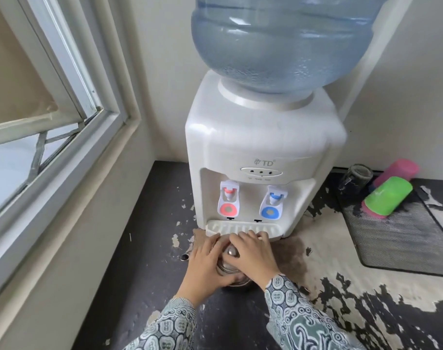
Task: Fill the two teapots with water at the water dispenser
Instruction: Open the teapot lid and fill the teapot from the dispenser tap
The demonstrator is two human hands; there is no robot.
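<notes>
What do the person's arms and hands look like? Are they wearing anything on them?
Both arms wear long sleeves in a patterned fabric: dark blue-grey and cream, with rows of little rounded oval motifs and curly swirls, like batik. The left sleeve and the right sleeve match and end at the wrists. The left hand and right hand are bare, with no gloves. I see no rings or watch.

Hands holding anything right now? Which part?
Both are on the teapot in front of the dispenser: left hand around its side, right hand over the lid knob.
</notes>
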